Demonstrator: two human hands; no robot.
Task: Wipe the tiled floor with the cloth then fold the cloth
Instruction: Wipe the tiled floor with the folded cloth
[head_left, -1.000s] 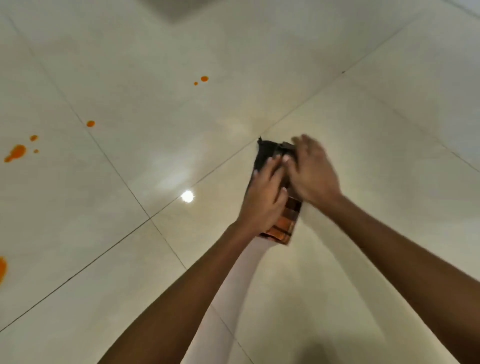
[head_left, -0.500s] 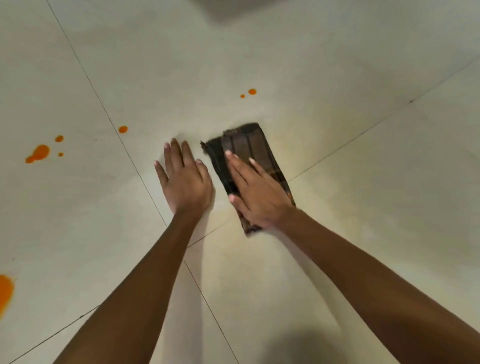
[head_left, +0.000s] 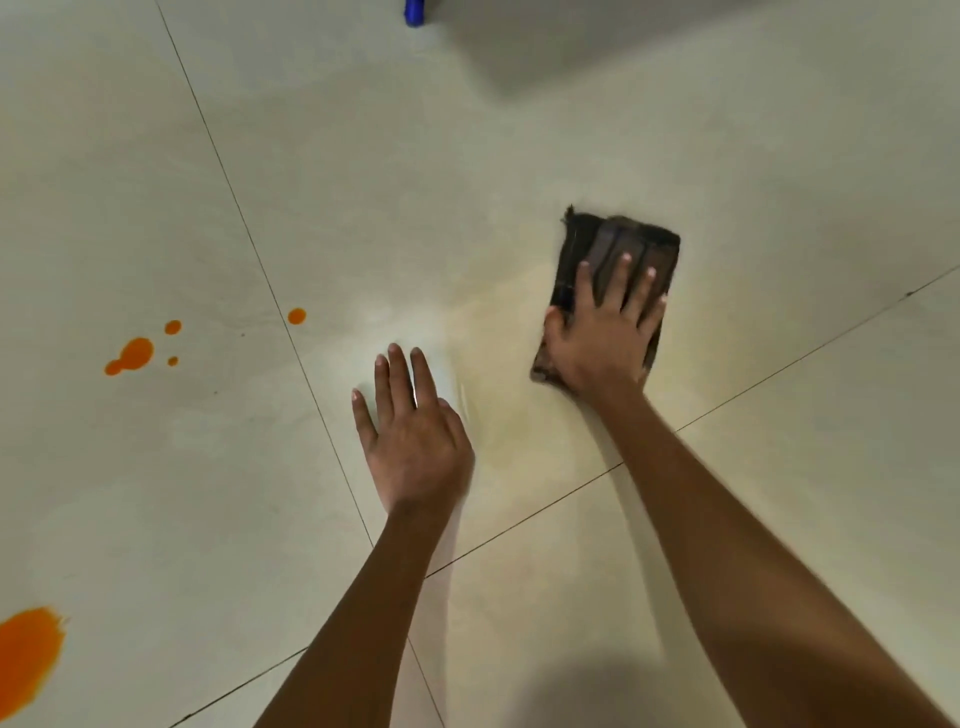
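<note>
Since half a second earlier the cloth (head_left: 613, 270) had slid up and to the right across the floor (head_left: 519, 130), away from the left hand (head_left: 415, 441), and the two hands, then near each other, were now well apart. The right hand (head_left: 602, 338) lay flat on the cloth with fingers spread, pressing rather than gripping it; the cloth was a dark folded pad, its far half showing past the fingertips. The left hand rested open on the bare tile, fingers straight, holding nothing, apparently as a brace.

A faint yellowish smear ran between the hands, so wiping seemed under way and folding not yet begun. Orange drops (head_left: 132, 356) sat to the left across a grout line, one small spot (head_left: 296, 315) just beyond it, and a bigger orange patch (head_left: 26, 654) lay at the lower left edge, all untouched. A blue object (head_left: 414, 11) showed at the top edge.

The risk was smearing: a loaded cloth dragged through fresh drops could spread a thin film instead of lifting it. A flat palm with no grip could also let the pad bunch or unfold mid-stroke. The bracing hand sat on damp-looking tile and could slip.
</note>
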